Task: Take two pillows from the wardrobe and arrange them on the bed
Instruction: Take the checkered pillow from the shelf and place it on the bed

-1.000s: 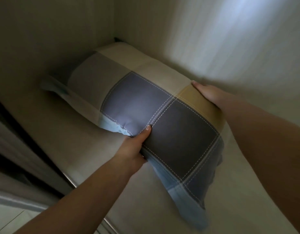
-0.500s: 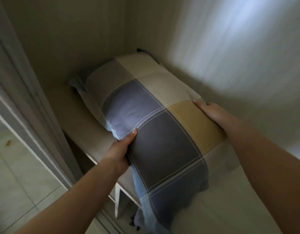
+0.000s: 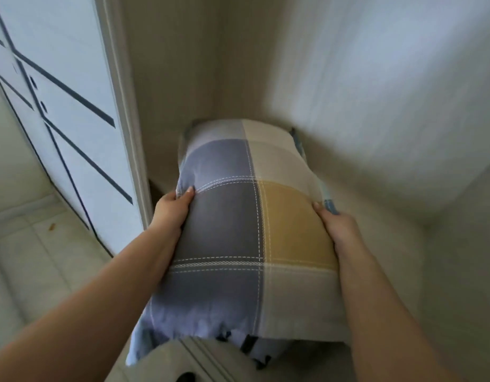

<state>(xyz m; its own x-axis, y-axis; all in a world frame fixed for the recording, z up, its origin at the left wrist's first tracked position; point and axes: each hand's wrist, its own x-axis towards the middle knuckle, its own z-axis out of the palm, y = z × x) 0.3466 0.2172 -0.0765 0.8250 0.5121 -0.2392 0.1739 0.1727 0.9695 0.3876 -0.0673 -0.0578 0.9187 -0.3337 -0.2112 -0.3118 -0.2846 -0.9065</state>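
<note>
- You held one pillow between both hands, inside the open wardrobe, over its pale shelf.
- Your left hand clamped the pillow's left edge, thumb lying on the top face beside the grey-blue patch; the other fingers were hidden under the pillow.
- Your right hand clamped the right edge beside the yellow patch, thumb on top, fingers likewise out of sight.
- The pillow's long axis ran away from you: its far end pointed into the back corner of the wardrobe, its near end towards your body.
- The near end hung past the shelf's front edge, the loose case flap drooping.
- The patchwork face was turned up.
- The wardrobe's white door stood to the left, tiled floor below it.
</note>
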